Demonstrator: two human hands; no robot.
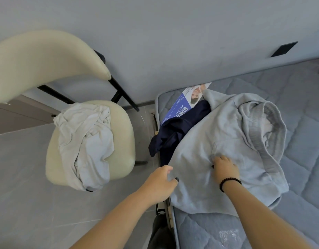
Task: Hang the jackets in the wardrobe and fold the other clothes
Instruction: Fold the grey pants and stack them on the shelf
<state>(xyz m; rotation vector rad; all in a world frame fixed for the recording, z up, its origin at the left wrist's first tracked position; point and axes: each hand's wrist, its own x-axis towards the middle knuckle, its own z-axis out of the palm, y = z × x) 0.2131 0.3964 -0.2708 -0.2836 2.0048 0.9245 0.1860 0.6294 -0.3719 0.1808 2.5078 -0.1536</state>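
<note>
A light grey-blue hooded sweatshirt (pixel 227 144) lies spread on the quilted mattress (pixel 298 108), its hood bunched at the right. My left hand (pixel 160 184) grips the sweatshirt's left edge at the bed's side. My right hand (pixel 224 168), with a dark bead bracelet on the wrist, rests on the garment's middle, fingers curled into the fabric near the pocket. A dark navy garment (pixel 174 130) lies partly under the sweatshirt at the mattress corner. A pale grey garment (pixel 85 144) is crumpled on the cream chair (pixel 122 133) to the left.
A blue and white printed label (pixel 182 105) lies on the mattress corner by the wall. The chair stands on grey floor tiles close to the bed. A black rectangular plate (pixel 284 49) is on the wall. Something dark (pixel 160 230) sits low by the bed frame.
</note>
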